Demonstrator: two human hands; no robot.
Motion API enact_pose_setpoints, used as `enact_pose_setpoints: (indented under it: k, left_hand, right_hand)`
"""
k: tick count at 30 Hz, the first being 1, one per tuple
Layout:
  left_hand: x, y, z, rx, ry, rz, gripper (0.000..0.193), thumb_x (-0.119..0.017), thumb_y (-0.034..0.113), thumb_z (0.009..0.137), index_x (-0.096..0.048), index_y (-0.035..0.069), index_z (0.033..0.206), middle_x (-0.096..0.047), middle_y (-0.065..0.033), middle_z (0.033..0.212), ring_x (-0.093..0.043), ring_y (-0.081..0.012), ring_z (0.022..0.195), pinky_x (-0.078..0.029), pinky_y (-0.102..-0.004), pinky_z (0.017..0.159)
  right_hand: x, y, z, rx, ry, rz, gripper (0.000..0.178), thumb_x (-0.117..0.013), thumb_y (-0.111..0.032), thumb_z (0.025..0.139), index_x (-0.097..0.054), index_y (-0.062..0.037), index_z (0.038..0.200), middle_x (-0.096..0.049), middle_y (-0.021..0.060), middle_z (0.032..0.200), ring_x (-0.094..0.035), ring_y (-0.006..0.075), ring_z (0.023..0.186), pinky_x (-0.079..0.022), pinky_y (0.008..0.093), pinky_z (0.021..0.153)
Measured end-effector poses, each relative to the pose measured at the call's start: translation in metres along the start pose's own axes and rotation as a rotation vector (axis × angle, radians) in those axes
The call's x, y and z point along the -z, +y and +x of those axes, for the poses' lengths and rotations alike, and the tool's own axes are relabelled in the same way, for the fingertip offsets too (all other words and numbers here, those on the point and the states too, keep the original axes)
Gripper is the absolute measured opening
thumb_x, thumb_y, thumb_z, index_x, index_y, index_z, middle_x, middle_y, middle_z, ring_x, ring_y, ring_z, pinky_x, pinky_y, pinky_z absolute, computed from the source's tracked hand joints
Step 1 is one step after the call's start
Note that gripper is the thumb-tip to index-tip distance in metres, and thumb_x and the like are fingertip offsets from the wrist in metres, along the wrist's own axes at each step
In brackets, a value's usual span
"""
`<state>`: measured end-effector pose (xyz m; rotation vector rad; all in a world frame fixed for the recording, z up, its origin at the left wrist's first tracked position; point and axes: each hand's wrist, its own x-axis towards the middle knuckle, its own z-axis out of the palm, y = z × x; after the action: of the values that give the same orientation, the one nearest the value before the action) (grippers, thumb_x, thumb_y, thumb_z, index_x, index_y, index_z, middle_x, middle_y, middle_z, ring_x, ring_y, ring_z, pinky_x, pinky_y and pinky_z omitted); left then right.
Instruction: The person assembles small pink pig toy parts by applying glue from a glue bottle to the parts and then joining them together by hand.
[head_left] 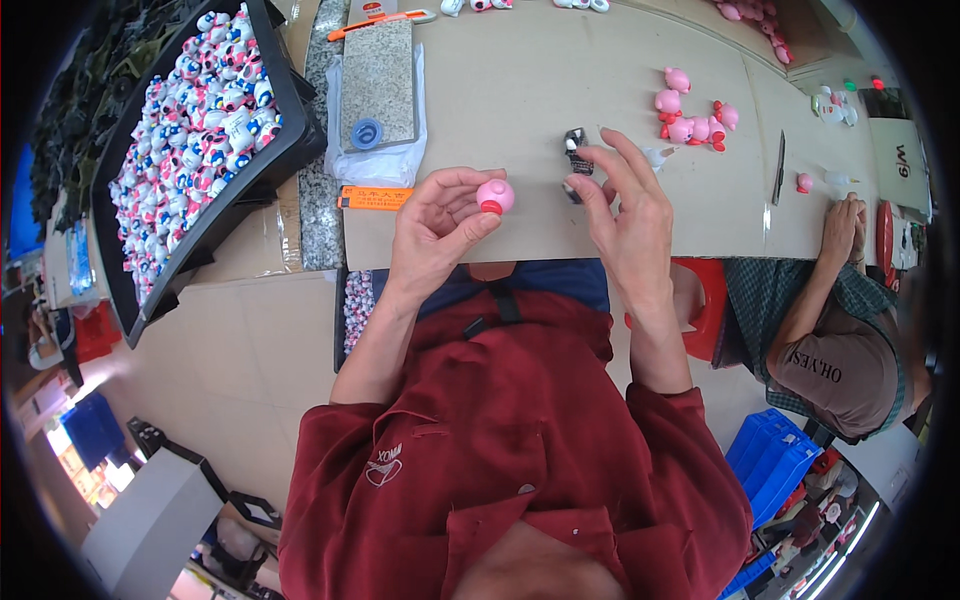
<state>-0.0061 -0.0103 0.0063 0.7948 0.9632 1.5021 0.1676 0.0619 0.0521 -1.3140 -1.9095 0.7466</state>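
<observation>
A small round pink figurine [496, 195] with a red base is pinched between the thumb and fingers of my left hand [440, 218], just over the table's near edge. My right hand [632, 205] is at a small black object [577, 160] with light markings; its kind is unclear. Thumb and index finger are apart at that object's right side, the other fingers spread. A small white spot shows near the index fingertip. Behind the right hand, partly hidden, is a small whitish item [658, 157]. Farther right stands a cluster of similar pink figurines [690, 129].
At left, a large black tray [289, 140] holds many white, pink and blue figurines. Beside it lie a stone slab [378, 85] with a blue round cap [367, 133], an orange cutter [382, 22] and an orange strip [374, 197]. A co-worker [835, 340] sits at right.
</observation>
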Motion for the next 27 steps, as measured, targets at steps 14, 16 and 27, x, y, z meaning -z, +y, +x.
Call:
enact_pose_setpoints:
  k: [14,16,27]
  left_hand:
    - [0.005,-0.002,-0.005,0.104,-0.104,-0.007,0.027,-0.06,0.002,0.083,-0.054,-0.001,0.109,-0.061,-0.0109,0.103,-0.059,-0.0155,0.097,-0.048,-0.0263,0.084]
    - [0.005,-0.002,-0.004,0.103,-0.103,-0.015,0.026,-0.059,0.001,0.083,-0.053,-0.002,0.109,-0.061,-0.0119,0.104,-0.059,-0.0166,0.098,-0.048,-0.0277,0.086]
    - [0.005,-0.004,-0.002,0.077,-0.12,-0.018,0.026,-0.059,0.0,0.083,-0.053,-0.002,0.109,-0.06,-0.0126,0.108,-0.058,-0.0173,0.1,-0.046,-0.0289,0.088]
  right_hand:
    - [-0.01,0.007,0.004,0.331,-0.242,0.355,0.015,-0.066,-0.001,0.072,-0.066,-0.0035,0.086,-0.06,0.0064,0.081,-0.059,0.0172,0.067,-0.046,0.0276,0.058]
    - [-0.008,0.006,0.005,0.415,-0.238,0.265,0.015,-0.067,-0.002,0.07,-0.067,-0.0044,0.085,-0.059,0.0058,0.079,-0.058,0.0187,0.067,-0.047,0.0285,0.059]
    - [-0.006,0.004,-0.001,0.35,-0.221,0.292,0.014,-0.066,-0.001,0.071,-0.065,-0.0034,0.084,-0.059,0.0064,0.079,-0.058,0.0194,0.067,-0.046,0.0292,0.059]
